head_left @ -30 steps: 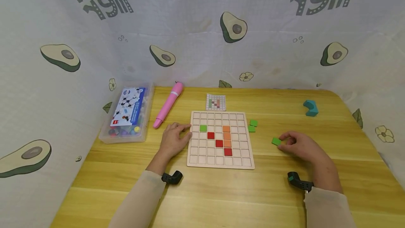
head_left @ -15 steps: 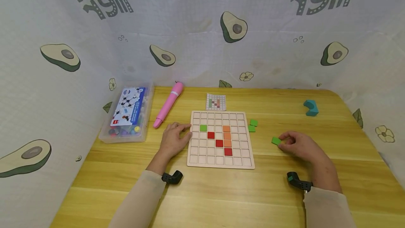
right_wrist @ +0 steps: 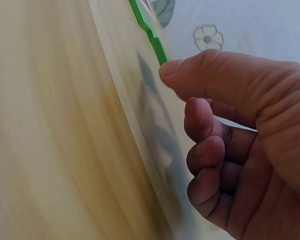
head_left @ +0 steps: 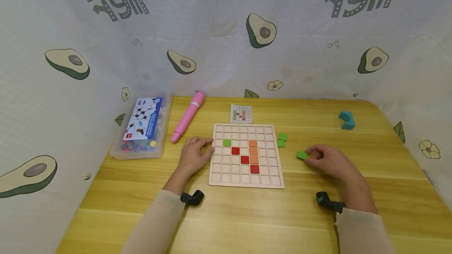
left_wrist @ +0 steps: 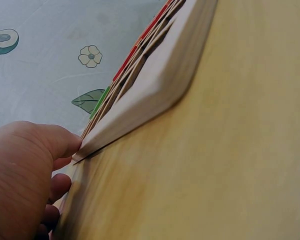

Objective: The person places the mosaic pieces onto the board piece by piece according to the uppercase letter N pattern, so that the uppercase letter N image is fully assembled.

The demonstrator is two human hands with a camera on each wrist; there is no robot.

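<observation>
In the head view my right hand [head_left: 328, 160] pinches a square green tile [head_left: 301, 155] between thumb and fingers, right of the wooden grid board [head_left: 226, 169]. The right wrist view shows the thumb at the near end of the green pieces [right_wrist: 161, 51]; where one tile ends there is hard to tell. My left hand [head_left: 194, 154] touches the board's left edge with thumb and forefinger. On the board lie one green tile [head_left: 227, 142], several red tiles [head_left: 245, 160] and several orange tiles [head_left: 253, 151]. Two loose green tiles [head_left: 282, 140] lie beside its right edge.
A small printed grid card [head_left: 241, 114] lies behind the board. Back left are a pink pen-shaped object [head_left: 188, 116] and a clear plastic box [head_left: 141, 153] of coloured pieces. A teal curved block [head_left: 347, 120] sits at the back right. A patterned curtain hangs behind.
My right hand has moved slightly left with the green tile, which now looks lifted and tilted. The left hand and the board have stayed put.
</observation>
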